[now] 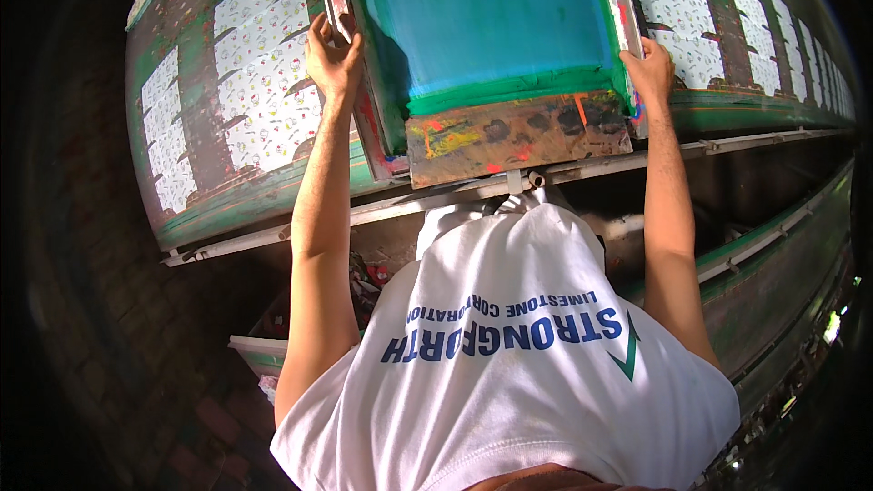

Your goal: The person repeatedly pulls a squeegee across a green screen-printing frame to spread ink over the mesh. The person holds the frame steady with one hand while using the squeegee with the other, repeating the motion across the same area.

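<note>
A screen-printing frame [371,127] lies across the long green table in front of me, its blue-green mesh [491,23] edged with a thick green band. At its left side, my left hand [335,59] has its thumb and fingers closed on the paint-stained rail. My right hand [649,71] grips the opposite rail, its fingers partly hidden. Between the forearms, a brown board [520,138] smeared with yellow, red and black paint sits along the frame's near end. What is under the frame is hidden.
White sheets with small coloured prints lie on the table left [264,82] and right [677,27] of the frame. A metal rail [436,198] runs along the near edge. Another green table [773,282] stands at the lower right. Brick paving [218,423] shows lower left.
</note>
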`<state>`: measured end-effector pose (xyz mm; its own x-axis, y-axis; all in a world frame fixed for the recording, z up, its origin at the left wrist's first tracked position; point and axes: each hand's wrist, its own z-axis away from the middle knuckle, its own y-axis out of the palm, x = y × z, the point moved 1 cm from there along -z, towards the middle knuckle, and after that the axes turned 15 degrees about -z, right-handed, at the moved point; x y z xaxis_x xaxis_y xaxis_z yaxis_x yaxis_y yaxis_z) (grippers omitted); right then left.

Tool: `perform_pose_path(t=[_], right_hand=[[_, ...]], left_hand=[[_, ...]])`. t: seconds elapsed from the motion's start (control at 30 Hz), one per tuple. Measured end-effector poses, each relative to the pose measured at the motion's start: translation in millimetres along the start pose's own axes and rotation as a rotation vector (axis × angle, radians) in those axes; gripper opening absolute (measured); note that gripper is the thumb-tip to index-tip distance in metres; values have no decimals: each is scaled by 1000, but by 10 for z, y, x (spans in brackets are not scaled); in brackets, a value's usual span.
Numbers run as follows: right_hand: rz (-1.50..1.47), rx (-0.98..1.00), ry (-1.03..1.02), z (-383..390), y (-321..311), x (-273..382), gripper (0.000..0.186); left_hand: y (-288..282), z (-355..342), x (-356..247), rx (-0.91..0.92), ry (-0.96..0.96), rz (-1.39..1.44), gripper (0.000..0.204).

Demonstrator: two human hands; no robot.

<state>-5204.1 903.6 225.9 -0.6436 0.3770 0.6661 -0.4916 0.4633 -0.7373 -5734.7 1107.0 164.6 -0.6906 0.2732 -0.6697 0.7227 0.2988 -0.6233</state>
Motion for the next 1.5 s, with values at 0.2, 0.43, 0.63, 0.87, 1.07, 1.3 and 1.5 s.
perform_pose_path(t=[0.2, 0.43, 0.63, 0.87, 1.07, 1.3, 1.5], right_hand=[[-31, -11, 94, 111, 96, -312, 46], [4, -27, 29, 138, 170, -444, 43], [20, 287, 110, 244, 43, -433, 88], [-158, 133, -336, 482, -313, -4, 24], [-459, 785, -679, 1308, -132, 727, 31], [97, 986, -962, 1479, 37, 936, 60], [-34, 732, -750, 1417, 116, 1209, 41]], left_hand=[[4, 309, -54, -56, 106, -274, 62], [-19, 410, -8, 60, -81, 2, 60], [48, 409, -11, 57, 6, -392, 56], [80, 433, -58, 93, 22, -531, 55], [32, 417, -255, 204, -1, -462, 34], [34, 397, -401, 130, 77, -533, 29], [32, 416, -346, 128, 106, -451, 29]])
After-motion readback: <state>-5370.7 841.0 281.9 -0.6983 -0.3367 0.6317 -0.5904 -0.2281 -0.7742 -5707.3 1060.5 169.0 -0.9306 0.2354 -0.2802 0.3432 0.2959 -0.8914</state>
